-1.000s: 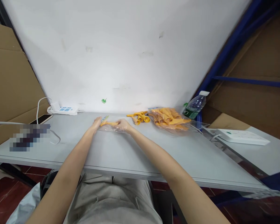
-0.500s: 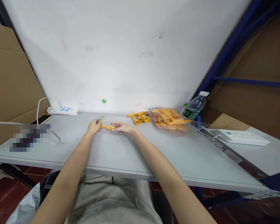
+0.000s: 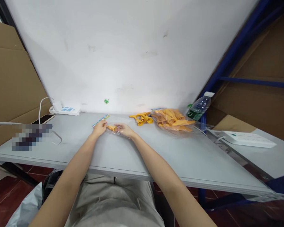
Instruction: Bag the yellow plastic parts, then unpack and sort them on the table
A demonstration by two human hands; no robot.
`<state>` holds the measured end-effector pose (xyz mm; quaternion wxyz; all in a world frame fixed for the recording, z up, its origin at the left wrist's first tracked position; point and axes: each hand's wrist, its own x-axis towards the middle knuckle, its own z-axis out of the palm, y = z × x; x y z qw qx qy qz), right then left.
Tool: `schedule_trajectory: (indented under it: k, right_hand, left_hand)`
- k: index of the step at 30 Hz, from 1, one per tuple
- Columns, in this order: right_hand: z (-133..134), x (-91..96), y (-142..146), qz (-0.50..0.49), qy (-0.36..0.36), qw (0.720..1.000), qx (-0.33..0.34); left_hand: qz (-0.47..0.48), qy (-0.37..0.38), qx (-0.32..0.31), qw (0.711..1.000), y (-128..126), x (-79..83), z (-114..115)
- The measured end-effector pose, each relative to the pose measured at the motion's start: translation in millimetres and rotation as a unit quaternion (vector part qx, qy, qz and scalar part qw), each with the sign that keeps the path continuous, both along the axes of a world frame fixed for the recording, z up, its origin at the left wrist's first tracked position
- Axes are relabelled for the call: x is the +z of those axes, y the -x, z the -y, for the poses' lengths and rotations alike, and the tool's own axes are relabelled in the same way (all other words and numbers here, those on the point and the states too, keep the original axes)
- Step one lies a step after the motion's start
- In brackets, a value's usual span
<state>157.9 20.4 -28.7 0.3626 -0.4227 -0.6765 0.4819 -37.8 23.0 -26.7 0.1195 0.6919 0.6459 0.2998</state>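
A yellow plastic toy horn (image 3: 112, 128) lies between my two hands, in or under a clear plastic bag (image 3: 115, 119) with a coloured header strip (image 3: 101, 120). My left hand (image 3: 100, 127) is closed around the bag and the horn's thin end, just below the strip. At the horn's wide end, my right hand (image 3: 123, 129) has its fingers curled against the bag near its other end. Whether the right fingertips also touch the horn is hard to see. Several loose yellow horns (image 3: 140, 122) lie beyond my right hand, by the wall.
A large clear bag of orange-yellow horns (image 3: 171, 119) sits at the right, with a water bottle (image 3: 200, 107) behind it. White power strips (image 3: 67, 110) stand at the back left and far right. A phone (image 3: 44, 119) and cables lie left, beside a blurred patch.
My left hand has shifted right along the bag, baring more of the header strip. The right hand's fingers, stretched out before, are now curled in. The hands are closer together.
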Motion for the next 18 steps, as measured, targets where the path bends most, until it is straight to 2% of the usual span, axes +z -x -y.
schedule_trajectory:
  k: [2,4,7,9,12,15,18]
  right_hand:
    - [-3.7,4.6,-10.1,0.082,-0.055,0.993,-0.062]
    - [-7.5,10.6,-23.7,0.150,-0.127,0.969,-0.153]
    - [-11.2,16.3,-45.6,0.220,-0.208,0.902,-0.307]
    - [-12.4,15.2,-58.0,0.266,-0.208,0.861,-0.381]
    - [-14.0,7.4,-69.7,0.330,-0.143,0.842,-0.402]
    - [-17.7,-0.8,-74.1,0.349,-0.094,0.848,-0.387]
    - [-23.1,-3.6,-75.2,0.297,-0.103,0.863,-0.394]
  left_hand:
    - [-0.002,0.012,0.027,1.000,1.9,-1.8,-1.4]
    - [-0.010,0.019,0.063,0.998,4.9,-2.8,-2.0]
    - [-0.033,0.016,0.122,0.992,7.9,-1.9,-0.2]
    - [-0.044,0.012,0.157,0.986,7.6,0.1,2.6]
    - [-0.043,0.019,0.194,0.980,4.8,3.8,6.8]
    - [-0.044,0.020,0.222,0.974,3.5,6.1,8.5]
    - [-0.053,0.010,0.235,0.971,7.3,6.2,7.1]
